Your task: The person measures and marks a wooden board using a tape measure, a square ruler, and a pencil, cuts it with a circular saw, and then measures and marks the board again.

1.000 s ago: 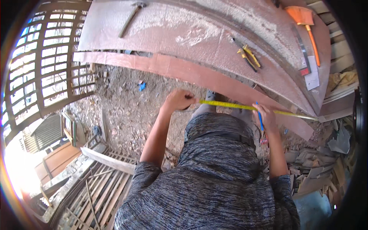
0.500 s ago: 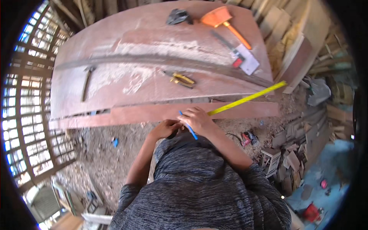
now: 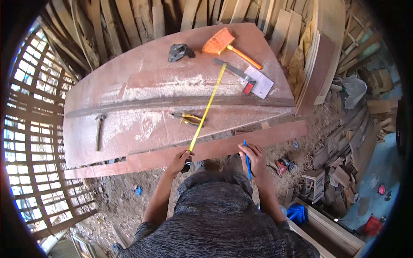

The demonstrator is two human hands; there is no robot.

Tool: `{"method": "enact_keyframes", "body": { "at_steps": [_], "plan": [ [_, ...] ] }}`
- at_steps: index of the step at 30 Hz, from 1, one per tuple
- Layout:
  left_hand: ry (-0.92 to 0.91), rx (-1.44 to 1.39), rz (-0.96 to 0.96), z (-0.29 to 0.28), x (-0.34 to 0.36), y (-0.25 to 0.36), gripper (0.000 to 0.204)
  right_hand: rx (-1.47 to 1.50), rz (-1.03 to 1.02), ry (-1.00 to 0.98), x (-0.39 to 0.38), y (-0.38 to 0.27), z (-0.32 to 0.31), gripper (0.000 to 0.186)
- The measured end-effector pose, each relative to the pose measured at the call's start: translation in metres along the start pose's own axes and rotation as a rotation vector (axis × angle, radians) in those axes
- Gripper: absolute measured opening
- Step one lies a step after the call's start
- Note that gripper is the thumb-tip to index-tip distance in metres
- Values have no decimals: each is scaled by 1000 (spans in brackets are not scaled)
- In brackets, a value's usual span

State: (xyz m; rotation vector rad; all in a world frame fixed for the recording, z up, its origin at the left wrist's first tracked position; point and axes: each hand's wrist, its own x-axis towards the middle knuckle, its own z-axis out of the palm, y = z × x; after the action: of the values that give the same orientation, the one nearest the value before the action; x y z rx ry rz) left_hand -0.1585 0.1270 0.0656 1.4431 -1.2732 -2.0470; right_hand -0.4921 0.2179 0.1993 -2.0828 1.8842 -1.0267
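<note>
My left hand (image 3: 177,163) is closed around a tape measure with a black case (image 3: 186,165). Its yellow blade (image 3: 208,107) runs out, away from me, across the near strip of board and over the large panel. In my right hand (image 3: 257,160) is a slim blue pencil or pen (image 3: 247,162), held upright between closed fingers. Both hands are at the near edge of the long reddish board strip (image 3: 215,147). Beyond it lies the big reddish panel (image 3: 146,84), dusted with sawdust. Pliers with yellow-and-black handles (image 3: 191,120) lie just left of the blade.
On the panel are a hammer (image 3: 99,133), a long dark wooden bar (image 3: 159,102), crumpled black plastic (image 3: 178,52), an orange brush (image 3: 218,41), a white sheet (image 3: 262,82) and a flat-bladed tool (image 3: 232,69). Scrap wood (image 3: 340,159) is heaped at right. A lattice wall (image 3: 38,137) stands left.
My hands, close together before, have moved apart. The tape blade has swung from pointing right to pointing away over the panel. My view has shifted, showing more of the stacked planks behind.
</note>
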Motion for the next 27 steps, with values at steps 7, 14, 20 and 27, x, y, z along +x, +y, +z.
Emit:
{"method": "enact_keyframes", "body": {
  "at_steps": [7,14,20,27],
  "plan": [
    [71,50,111,4,83,39,36,16,286,93,-56,49,-40,26],
    [539,622,125,-14,258,90,89,-65,406,109,-69,103,-89,25],
    [585,911,-68,60,328,191,113,-212,506,176,-104,153,-119,23],
    [631,1286,268,72,378,169,103,-100,528,89,-87,190,-128,23]
  ]
}}
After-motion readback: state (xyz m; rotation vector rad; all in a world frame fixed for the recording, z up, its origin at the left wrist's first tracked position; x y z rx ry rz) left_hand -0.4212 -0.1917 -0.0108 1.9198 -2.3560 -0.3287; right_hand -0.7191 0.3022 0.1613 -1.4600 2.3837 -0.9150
